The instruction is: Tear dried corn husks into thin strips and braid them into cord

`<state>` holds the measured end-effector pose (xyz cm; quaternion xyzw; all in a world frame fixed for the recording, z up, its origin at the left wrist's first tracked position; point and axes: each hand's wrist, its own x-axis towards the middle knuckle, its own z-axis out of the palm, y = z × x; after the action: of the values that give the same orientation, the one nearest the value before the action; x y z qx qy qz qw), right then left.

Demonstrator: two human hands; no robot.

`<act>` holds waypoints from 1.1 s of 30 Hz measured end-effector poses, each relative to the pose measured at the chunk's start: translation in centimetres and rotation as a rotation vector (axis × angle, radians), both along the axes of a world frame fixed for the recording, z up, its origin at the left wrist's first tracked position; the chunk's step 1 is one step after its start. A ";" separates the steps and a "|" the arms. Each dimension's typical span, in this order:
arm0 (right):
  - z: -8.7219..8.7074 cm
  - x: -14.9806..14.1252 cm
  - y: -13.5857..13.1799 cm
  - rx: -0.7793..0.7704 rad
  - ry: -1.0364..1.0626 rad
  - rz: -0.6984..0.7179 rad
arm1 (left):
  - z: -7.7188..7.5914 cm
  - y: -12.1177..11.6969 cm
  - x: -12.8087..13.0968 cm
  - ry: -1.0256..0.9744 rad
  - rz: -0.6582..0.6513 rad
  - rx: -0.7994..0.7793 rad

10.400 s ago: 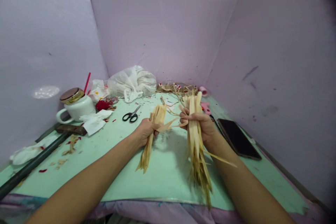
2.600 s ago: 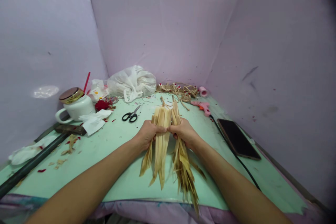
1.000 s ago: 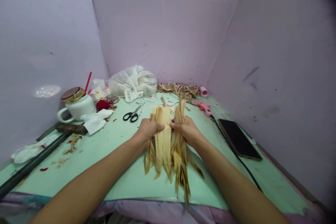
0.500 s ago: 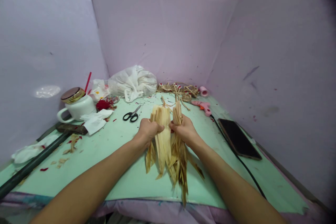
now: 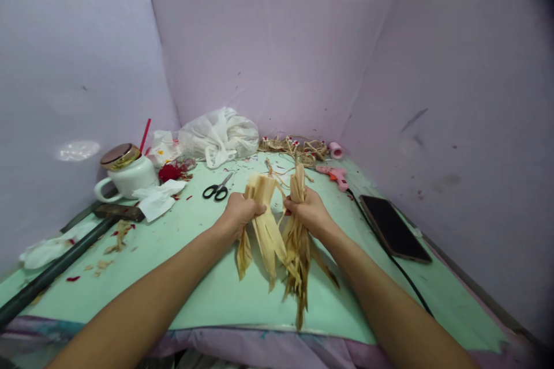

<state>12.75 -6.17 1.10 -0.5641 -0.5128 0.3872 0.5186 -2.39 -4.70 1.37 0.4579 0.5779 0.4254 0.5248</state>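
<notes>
Dried corn husks (image 5: 267,236), pale yellow with ragged pointed ends, hang from both my hands over the middle of the table. My left hand (image 5: 243,211) is closed on a broad pale piece, its thumb pressed across the front. In my right hand (image 5: 308,212) is a narrower, browner bunch of husk (image 5: 298,265), its tattered tips hanging toward the table's near edge. A thin strip curls between the two hands. Black-handled scissors (image 5: 218,188) lie just beyond my left hand.
On the left are a hammer (image 5: 119,211), a lidded white mug (image 5: 132,179), tissue (image 5: 159,199) and red yarn (image 5: 170,171). A plastic bag (image 5: 220,135) and twine (image 5: 314,151) lie at the back. To the right are a pink glue gun (image 5: 335,175), its black cord and a phone (image 5: 395,227).
My hands have moved apart, and a gap has opened between the husk in my left hand and the bunch in my right. A thin strip now shows there.
</notes>
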 end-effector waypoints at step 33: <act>1.4 2.5 -0.1 -0.417 1.016 0.403 | 0.8 -0.2 0.1 -0.150 -0.102 -0.062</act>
<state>15.23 -6.24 2.46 -0.2893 -0.2099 0.7928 0.4937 -2.32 -4.94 2.12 0.4369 0.5258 0.4133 0.6015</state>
